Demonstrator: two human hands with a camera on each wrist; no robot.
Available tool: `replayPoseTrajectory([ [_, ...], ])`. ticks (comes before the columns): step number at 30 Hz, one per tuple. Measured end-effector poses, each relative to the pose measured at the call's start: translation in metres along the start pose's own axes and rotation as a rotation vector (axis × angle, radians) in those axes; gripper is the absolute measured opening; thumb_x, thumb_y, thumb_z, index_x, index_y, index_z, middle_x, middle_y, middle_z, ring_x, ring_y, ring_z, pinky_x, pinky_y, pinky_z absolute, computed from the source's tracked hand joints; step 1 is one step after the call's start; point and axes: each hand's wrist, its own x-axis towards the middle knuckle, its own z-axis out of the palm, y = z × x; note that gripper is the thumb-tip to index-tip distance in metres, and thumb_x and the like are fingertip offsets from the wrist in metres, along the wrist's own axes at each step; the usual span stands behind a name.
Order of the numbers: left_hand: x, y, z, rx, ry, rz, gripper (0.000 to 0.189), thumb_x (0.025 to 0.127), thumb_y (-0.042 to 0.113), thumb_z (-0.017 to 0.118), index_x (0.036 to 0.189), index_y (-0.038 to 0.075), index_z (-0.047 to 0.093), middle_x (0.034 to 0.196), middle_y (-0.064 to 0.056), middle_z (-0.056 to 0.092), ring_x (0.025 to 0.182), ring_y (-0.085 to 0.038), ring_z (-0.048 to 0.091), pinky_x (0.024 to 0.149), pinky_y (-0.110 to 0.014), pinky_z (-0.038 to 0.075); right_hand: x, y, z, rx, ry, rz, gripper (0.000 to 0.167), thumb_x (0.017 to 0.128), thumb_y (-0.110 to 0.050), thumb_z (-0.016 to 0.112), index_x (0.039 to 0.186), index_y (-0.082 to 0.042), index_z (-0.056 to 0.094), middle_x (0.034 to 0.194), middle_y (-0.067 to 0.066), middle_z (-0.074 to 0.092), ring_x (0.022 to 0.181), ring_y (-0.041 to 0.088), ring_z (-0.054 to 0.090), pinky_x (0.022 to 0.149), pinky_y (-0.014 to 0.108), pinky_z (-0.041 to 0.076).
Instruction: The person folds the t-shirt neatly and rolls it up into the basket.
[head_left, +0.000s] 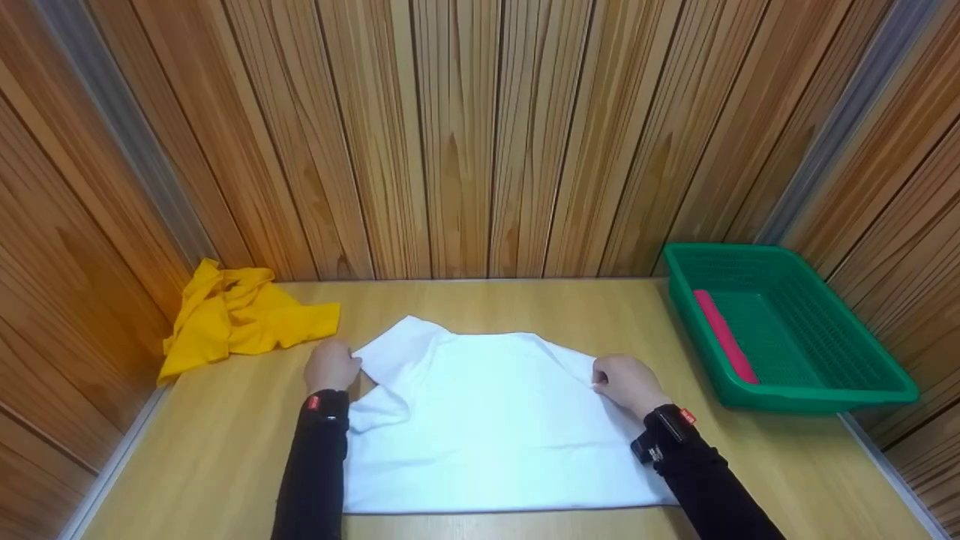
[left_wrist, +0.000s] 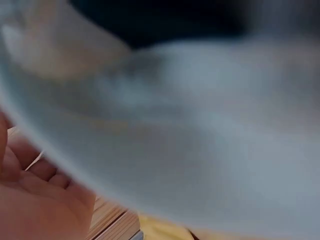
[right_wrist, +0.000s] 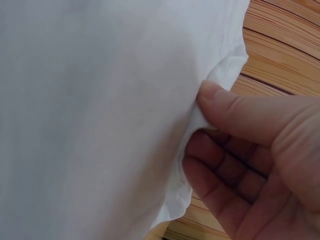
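A white T-shirt (head_left: 495, 420) lies spread on the table, its neckline towards the back wall and a straight edge along the front. My left hand (head_left: 332, 365) pinches the outer edge of the left sleeve, which is bent and creased. Blurred white cloth fills most of the left wrist view, with part of my left hand (left_wrist: 42, 205) below it and its fingertips hidden. My right hand (head_left: 630, 384) grips the shirt at the right sleeve. In the right wrist view, the thumb of my right hand (right_wrist: 250, 150) presses the cloth edge against the curled fingers.
A crumpled yellow cloth (head_left: 247, 319) lies at the back left of the table (head_left: 217, 450). At the right stands a green basket (head_left: 817, 397) with a pink-red folded item (head_left: 724, 337) against its left inner wall. Wood-patterned panels (head_left: 457, 150) enclose the table.
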Motion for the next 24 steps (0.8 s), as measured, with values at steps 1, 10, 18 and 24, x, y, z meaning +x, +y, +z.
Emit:
replayPoseTrajectory([
  [1, 0.0, -0.001, 0.001, 0.004, -0.002, 0.005, 0.022, 0.091, 0.014, 0.069, 0.1, -0.007, 0.069, 0.084, -0.017, 0.064, 0.082, -0.035, 0.058, 0.082, -0.05, 0.049, 0.0, 0.0, 0.0, -0.003, 0.002, 0.0, 0.021, 0.08, -0.008, 0.079, 0.072, -0.014, 0.061, 0.071, -0.004, 0.057, 0.069, 0.02, 0.054, 0.069, 0.041, 0.047],
  [10, 0.001, 0.003, 0.006, -0.006, -0.025, -0.047, 0.021, 0.095, 0.012, 0.063, 0.105, -0.007, 0.066, 0.089, -0.018, 0.063, 0.085, -0.035, 0.057, 0.085, -0.048, 0.048, 0.0, -0.001, 0.0, -0.01, 0.0, 0.022, 0.018, 0.081, -0.01, 0.079, 0.074, -0.014, 0.063, 0.072, -0.003, 0.06, 0.07, 0.02, 0.057, 0.07, 0.042, 0.049],
  [18, 0.001, 0.003, 0.006, -0.045, -0.009, -0.055, 0.019, 0.099, 0.008, 0.055, 0.106, -0.005, 0.067, 0.092, -0.018, 0.064, 0.086, -0.035, 0.057, 0.085, -0.049, 0.049, 0.001, -0.002, 0.0, 0.001, -0.005, 0.019, 0.018, 0.082, -0.009, 0.078, 0.074, -0.014, 0.063, 0.072, -0.003, 0.059, 0.07, 0.02, 0.055, 0.069, 0.041, 0.048],
  [24, 0.004, 0.01, -0.002, -0.109, 0.022, -0.049, 0.024, 0.1, 0.011, 0.056, 0.116, -0.004, 0.066, 0.106, -0.022, 0.066, 0.096, -0.037, 0.059, 0.094, -0.052, 0.047, 0.003, 0.004, -0.006, 0.065, -0.051, 0.053, 0.013, 0.084, -0.01, 0.075, 0.076, -0.013, 0.064, 0.075, -0.002, 0.059, 0.073, 0.02, 0.054, 0.072, 0.042, 0.047],
])
